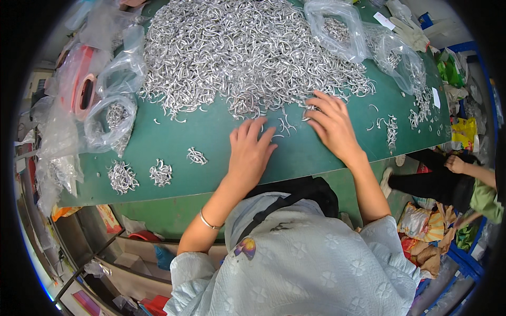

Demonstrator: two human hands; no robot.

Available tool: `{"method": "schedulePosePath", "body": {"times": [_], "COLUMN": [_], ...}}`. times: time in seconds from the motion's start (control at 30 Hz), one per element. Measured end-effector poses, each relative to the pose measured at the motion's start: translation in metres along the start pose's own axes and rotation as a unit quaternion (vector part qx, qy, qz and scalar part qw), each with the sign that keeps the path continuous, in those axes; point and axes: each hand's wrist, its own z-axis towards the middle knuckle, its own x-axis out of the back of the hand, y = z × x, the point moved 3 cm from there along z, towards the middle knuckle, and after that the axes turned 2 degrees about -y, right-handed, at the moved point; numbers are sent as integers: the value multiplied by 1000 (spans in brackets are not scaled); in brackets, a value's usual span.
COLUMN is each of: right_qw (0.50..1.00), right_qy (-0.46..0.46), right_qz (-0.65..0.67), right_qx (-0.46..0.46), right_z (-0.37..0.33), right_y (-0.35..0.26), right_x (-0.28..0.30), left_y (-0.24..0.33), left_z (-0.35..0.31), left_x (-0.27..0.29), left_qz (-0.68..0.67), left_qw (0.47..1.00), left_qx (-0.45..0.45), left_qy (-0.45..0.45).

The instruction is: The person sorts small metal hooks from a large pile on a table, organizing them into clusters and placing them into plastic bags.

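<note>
A broad heap of small curved silver metal pieces covers the far part of the green table. At its near edge, my left hand rests palm down, fingers apart, the tips touching the closest pieces. My right hand lies to the right with fingers bent and spread, their tips over a few pieces at the heap's edge; what lies under them is partly hidden. Several loose curved pieces are scattered between the two hands. Neither hand visibly grips anything.
Small piles of pieces lie front left, another small pile at right. Clear plastic bags with pieces stand on both sides; a pink-red object sits far left. Another person's hand shows at right, by blue shelving.
</note>
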Motion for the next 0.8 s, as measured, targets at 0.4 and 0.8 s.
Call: {"method": "schedulePosePath", "body": {"times": [0.4, 0.8], "right_qw": [998, 1000], "right_qy": [-54, -20], "right_qz": [43, -5], "right_qx": [-5, 22], "right_z": [1, 41], "right_y": [-36, -23], "right_x": [-16, -20], "left_y": [-23, 11], "left_z": [16, 19], "left_x": [4, -15], "left_qz": [7, -23], "left_qw": [980, 997], "left_qx": [127, 54], "left_qy": [152, 41]}}
